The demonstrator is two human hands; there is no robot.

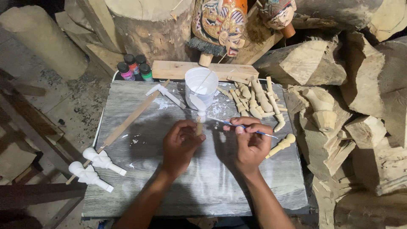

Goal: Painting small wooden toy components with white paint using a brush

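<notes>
Wooden puppet piece, white-coated at its top and bare at the stem, stands upright just above the middle of the grey worktop, pinched by its stem between the fingers of the left hand. At 3 o'clock from it the right hand is closed around a thin blue paintbrush, which lies almost level, its tip pointing at the piece's stem.

At 12 o'clock, close behind the piece, is a white plastic cup with a stick leaning in it. A heap of bare carved wooden parts lies at 2 o'clock, and one more bare part rests just right of the right hand. Three small paint bottles stand at 10 o'clock off the worktop's far corner. A long wooden stick runs slantwise across the left side, and two white-painted pieces lie at 8 o'clock on the near left edge.
</notes>
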